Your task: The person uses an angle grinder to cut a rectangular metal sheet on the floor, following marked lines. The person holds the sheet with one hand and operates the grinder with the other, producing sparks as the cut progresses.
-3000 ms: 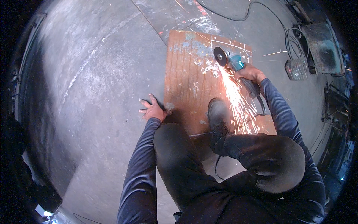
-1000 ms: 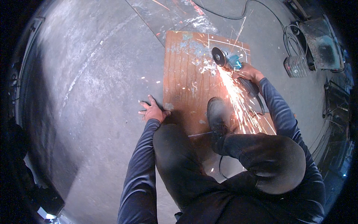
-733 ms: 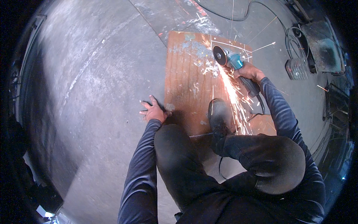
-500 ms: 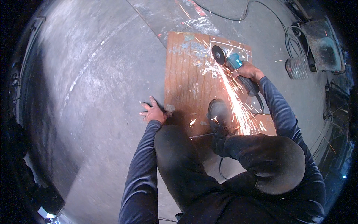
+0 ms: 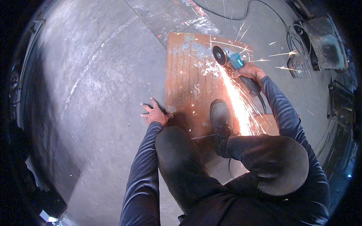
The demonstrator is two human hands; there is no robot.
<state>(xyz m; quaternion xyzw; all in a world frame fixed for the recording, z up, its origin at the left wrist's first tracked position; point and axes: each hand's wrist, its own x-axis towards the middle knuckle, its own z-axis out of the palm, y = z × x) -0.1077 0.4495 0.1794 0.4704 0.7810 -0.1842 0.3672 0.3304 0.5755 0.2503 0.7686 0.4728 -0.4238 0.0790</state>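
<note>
My right hand is wrapped around a teal and black angle grinder. Its dark disc meets a rusty brown metal sheet near white marked lines, and a bright stream of sparks sprays back toward me. The disc partly hides the exact point of contact. My left hand is spread with fingers apart on the floor at the sheet's left edge, the thumb touching the sheet. My dark boot presses on the sheet, just left of the sparks.
Grey concrete floor stretches to the left. A black cable runs across the far floor toward a coil of wire and a worn metal box at the far right. Loose sparks fly near them.
The grinder has shifted very slightly to the left along with my right hand. Sparks now also scatter to the far right. My left hand stays in place.
</note>
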